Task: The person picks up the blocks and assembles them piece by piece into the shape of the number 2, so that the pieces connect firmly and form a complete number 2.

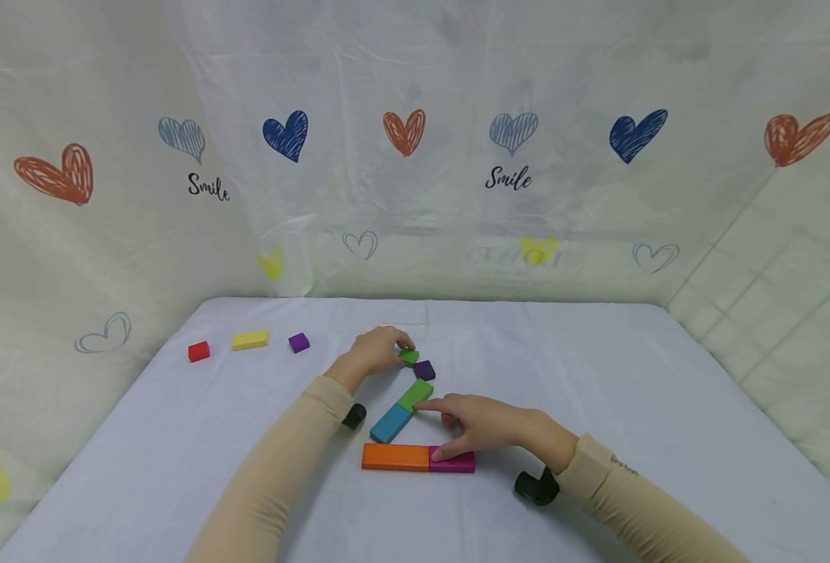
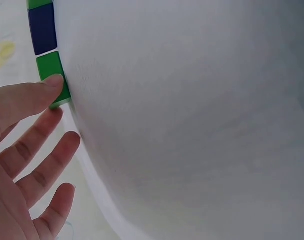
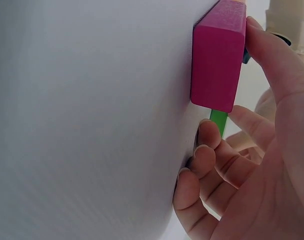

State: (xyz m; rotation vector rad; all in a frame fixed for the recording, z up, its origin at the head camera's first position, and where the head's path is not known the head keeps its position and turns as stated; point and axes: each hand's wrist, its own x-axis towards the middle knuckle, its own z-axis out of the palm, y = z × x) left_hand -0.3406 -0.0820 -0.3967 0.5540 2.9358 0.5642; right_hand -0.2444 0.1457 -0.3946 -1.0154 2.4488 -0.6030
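Note:
My left hand (image 1: 376, 352) is at the far end of a crooked row of blocks, pinching a small green block (image 2: 51, 70) with the thumb on its face. Close to it lies a dark purple block (image 1: 424, 370). Nearer are a light green block (image 1: 418, 391) and a blue block (image 1: 390, 424), end to end on a slant. An orange block (image 1: 395, 457) and a magenta block (image 3: 217, 65) form a straight bar in front. My right hand (image 1: 488, 422) touches the magenta block with its thumb, while its extended index finger reaches the light green one; its other fingers bend against the cloth.
To the left on the white-covered table (image 1: 598, 360) lie a red block (image 1: 199, 351), a yellow block (image 1: 249, 340) and a purple block (image 1: 298, 342). A pale curtain with printed hearts (image 1: 404, 133) hangs behind the table. Black wrist cameras (image 1: 538, 486) sit under both sleeves.

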